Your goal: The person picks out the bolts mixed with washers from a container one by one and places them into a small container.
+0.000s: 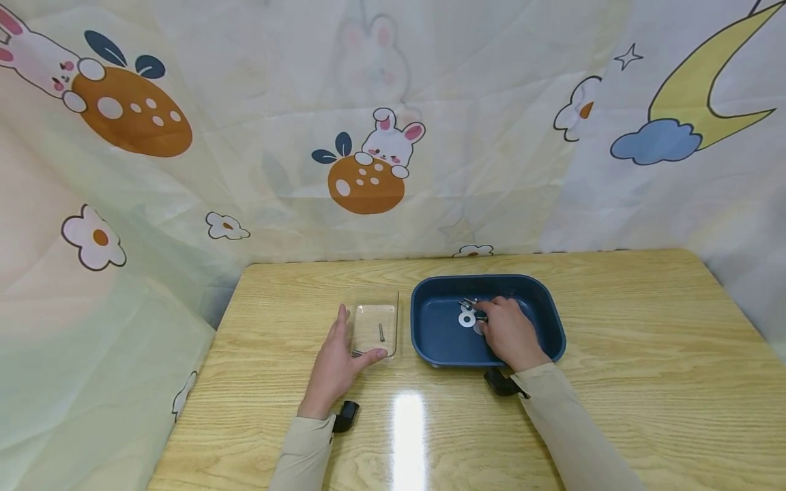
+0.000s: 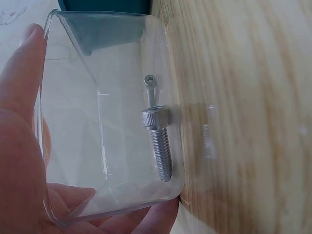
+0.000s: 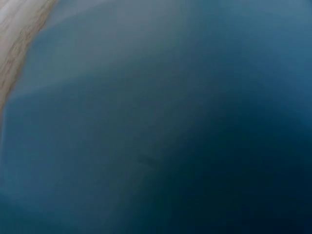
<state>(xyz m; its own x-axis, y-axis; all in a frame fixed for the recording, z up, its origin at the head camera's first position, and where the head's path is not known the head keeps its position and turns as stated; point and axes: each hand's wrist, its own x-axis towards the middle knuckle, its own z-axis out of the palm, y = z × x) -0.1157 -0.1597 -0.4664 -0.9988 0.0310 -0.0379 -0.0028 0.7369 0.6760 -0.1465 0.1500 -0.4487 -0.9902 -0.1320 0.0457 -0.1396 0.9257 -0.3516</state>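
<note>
My left hand [image 1: 336,365] holds a clear plastic box [image 1: 376,311] from its left and front, the thumb along the front edge. Inside lie silvery socket-head bolts; one bolt [image 1: 381,333] shows in the middle, and in the left wrist view a thick bolt [image 2: 162,153] lies before a thinner one [image 2: 150,90]. My right hand [image 1: 511,333] reaches into a dark blue tray [image 1: 439,344]. Its index finger touches small metal bolts [image 1: 468,302], with the thumb apart from it beside flat washers [image 1: 467,320]. The right wrist view shows only blurred blue tray wall [image 3: 97,122].
Box and tray stand side by side on a wood-grain table [image 1: 645,354], the tray to the right. Behind the table hangs a printed curtain [image 1: 491,170] with rabbits and flowers. Black wrist cameras [image 1: 501,382] sit at both cuffs.
</note>
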